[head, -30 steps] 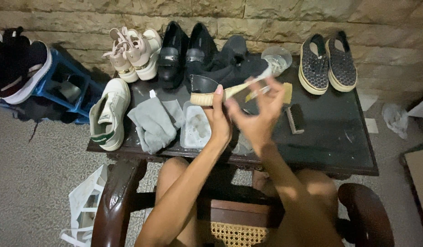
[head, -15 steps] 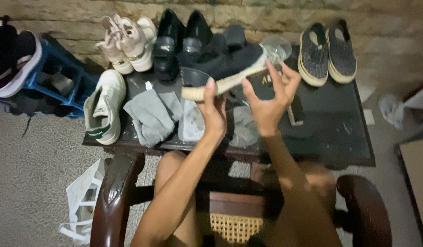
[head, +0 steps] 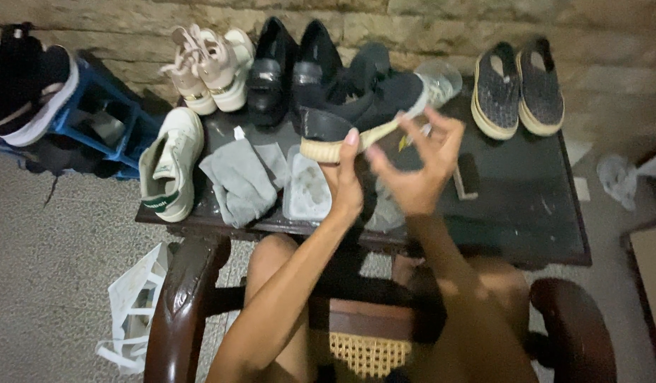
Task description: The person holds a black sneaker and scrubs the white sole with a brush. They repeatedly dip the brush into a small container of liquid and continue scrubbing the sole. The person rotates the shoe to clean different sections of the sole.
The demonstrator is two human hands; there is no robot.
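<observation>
Dark sneaker [head: 363,106] with a pale tan sole is held up in the air above the dark table [head: 526,213], sole edge turned toward the person and toe pointing right toward a clear plastic cup [head: 441,79]. The left hand [head: 342,181] grips it from below near the heel, thumb up against the sole rim and fingers wrapped behind. The right hand [head: 417,170] is open, fingers spread and curled, just beside the sole's middle and touching it only lightly if at all; motion blur hides whether a small yellowish thing near its fingertips is held. The work in hand looks like turning the shoe over to check or clean its sole, and doing it well seems to call for a firm heel grip in the left hand while the right supports the toe end, so the shoe does not tip onto the things below. Under the hands lie a grey cloth [head: 239,181] and a pale tray [head: 307,188], with a small dark block [head: 468,177] to the right. A white sneaker [head: 170,167] lies at the table's left edge, and beige sneakers [head: 211,67], black loafers [head: 292,67] and patterned slip-ons [head: 516,89] stand along the stone wall behind.
</observation>
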